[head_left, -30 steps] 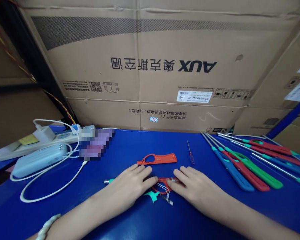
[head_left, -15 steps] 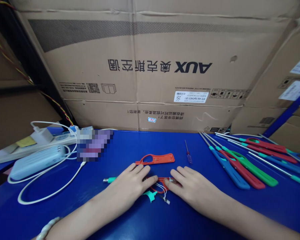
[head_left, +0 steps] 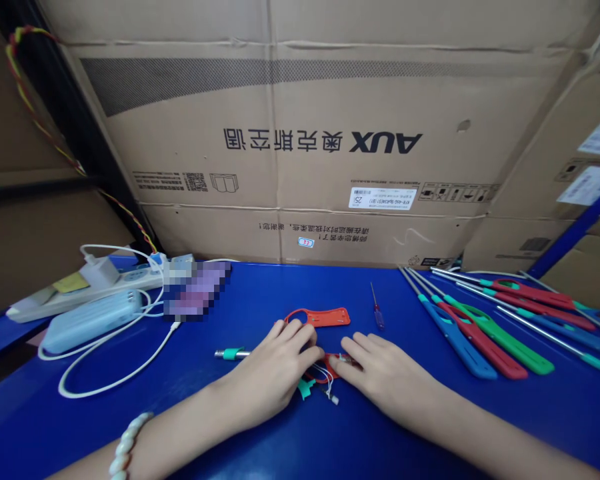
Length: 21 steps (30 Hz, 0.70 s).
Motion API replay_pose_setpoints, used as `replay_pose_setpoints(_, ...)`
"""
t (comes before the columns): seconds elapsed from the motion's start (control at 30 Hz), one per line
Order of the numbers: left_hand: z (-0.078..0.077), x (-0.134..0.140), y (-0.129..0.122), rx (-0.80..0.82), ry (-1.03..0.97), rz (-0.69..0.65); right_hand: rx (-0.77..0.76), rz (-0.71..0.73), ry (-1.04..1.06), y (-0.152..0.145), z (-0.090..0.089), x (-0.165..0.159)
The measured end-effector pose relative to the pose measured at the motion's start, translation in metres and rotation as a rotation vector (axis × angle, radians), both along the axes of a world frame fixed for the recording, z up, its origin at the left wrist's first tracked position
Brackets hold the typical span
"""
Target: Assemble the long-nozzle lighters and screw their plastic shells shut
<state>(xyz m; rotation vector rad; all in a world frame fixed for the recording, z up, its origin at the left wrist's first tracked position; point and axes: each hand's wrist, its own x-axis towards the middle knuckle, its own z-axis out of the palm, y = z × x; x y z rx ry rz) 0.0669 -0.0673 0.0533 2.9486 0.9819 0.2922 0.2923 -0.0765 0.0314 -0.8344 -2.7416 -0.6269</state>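
In front of me lies a taken-apart gas lighter with a red half-shell (head_left: 321, 379), white wires (head_left: 329, 381) and a metal tube (head_left: 241, 355) sticking out left, a teal collar around it. My left hand (head_left: 275, 363) has its fingers curled over the lighter's middle; the fingertips partly hide what they grip. My right hand (head_left: 377, 367) holds the shell's right end between thumb and fingers. Below the left fingers shows a teal trigger piece (head_left: 306, 388). Just beyond the hands lies a second red half-shell (head_left: 327, 317).
A small screwdriver (head_left: 379, 316) lies beyond my right hand. Several assembled lighters (head_left: 473, 340) are spread at the right. On the left are a power bank (head_left: 93, 321), a power strip (head_left: 130, 277) and looping white cables. A large cardboard box (head_left: 300, 100) walls off the back.
My left hand has moved slightly right and its fingers are more curled. The lighter's tube end shows farther right. My right hand stays at the shell; the view has shifted a little.
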Motion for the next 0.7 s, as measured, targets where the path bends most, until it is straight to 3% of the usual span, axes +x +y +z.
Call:
replay_pose_setpoints(0.33,-0.003,0.015,-0.006,-0.021,0.022,0.084,-0.026,-0.04,-0.035,-0.001,0.002,-0.001)
replay_pose_setpoints(0.7,-0.008,0.014,-0.008,-0.067,-0.015,0.058,-0.019,-0.008,0.009,0.002,-0.001,0.006)
